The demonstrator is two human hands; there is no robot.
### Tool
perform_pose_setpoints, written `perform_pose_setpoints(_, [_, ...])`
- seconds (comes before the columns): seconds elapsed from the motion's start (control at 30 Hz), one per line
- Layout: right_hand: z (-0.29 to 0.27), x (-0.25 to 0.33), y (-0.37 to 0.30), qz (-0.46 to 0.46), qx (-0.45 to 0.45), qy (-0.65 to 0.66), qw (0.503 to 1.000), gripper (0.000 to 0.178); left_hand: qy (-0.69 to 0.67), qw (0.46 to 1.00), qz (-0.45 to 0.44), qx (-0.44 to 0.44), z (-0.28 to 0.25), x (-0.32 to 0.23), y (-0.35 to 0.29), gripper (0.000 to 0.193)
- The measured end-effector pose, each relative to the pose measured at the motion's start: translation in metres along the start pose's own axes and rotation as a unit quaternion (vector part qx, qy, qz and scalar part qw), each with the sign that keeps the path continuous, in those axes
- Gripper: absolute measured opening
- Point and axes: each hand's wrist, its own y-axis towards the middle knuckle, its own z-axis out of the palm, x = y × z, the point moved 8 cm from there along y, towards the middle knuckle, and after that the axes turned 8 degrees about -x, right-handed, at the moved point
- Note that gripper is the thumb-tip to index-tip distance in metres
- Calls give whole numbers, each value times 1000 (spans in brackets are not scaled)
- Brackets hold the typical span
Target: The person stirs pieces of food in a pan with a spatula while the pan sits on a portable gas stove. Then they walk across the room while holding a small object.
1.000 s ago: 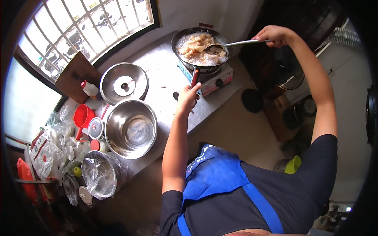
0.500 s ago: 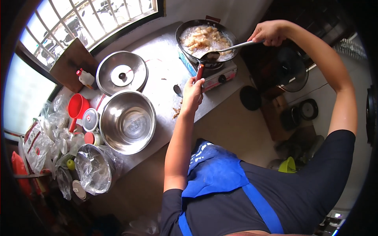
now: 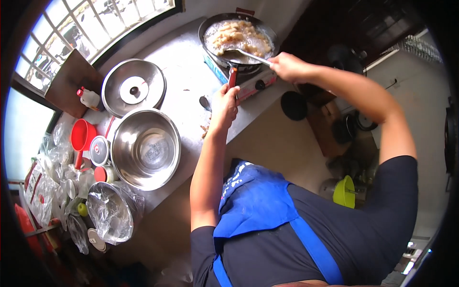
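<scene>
A black wok (image 3: 272, 34) sits on a portable gas stove (image 3: 256, 87), full of bubbling oil with pale golden food pieces (image 3: 237, 36) in it. My left hand (image 3: 224, 105) is closed round the wok's reddish-brown handle (image 3: 233, 76). My right hand (image 3: 289, 68) grips the end of a long metal wok spatula (image 3: 255, 57), which slants down over the wok's near rim. The spatula's head dips into the oil at the near edge of the food, and part of it is hidden there.
Left of the stove, the metal counter (image 3: 184, 71) holds a lidded steel bowl (image 3: 112, 79), a large steel basin (image 3: 169, 158), a red dipper (image 3: 82, 134), a white bottle (image 3: 90, 99) and a plastic-covered bowl (image 3: 107, 210). A dark spoon (image 3: 204, 102) lies beside my left hand.
My right hand has come lower and nearer the wok, pushing the spatula's head left and farther in. My left hand keeps its hold on the handle. The whole view has shifted slightly.
</scene>
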Motion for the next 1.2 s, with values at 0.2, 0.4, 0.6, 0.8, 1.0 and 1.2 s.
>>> perform_pose_setpoints(0.2, [14, 18, -23, 42, -67, -20, 997, 32, -6, 1000, -6, -8, -2, -1, 0, 12])
perform_pose_setpoints(0.4, [56, 4, -23, 50, -162, 57, 984, 23, 6, 999, -41, -19, -3, 12, 2, 13])
perform_pose_setpoints(0.6, [70, 17, -39, 134, -130, 271, 944, 23, 3, 1000, -19, -2, -5, 4, -7, 21])
perform_pose_setpoints(0.8, [87, 3, -45, 137, -143, 413, 889, 19, -18, 1000, -19, -10, -1, 3, -8, 11])
perform_pose_setpoints(1.0, [111, -19, -49, 148, -109, 568, 803, 45, -40, 999, 27, 11, -4, 2, -11, 22])
perform_pose_setpoints(1.2, [114, -52, -60, 182, 12, 753, 632, 30, -75, 994, 49, -64, -20, 15, -54, 48])
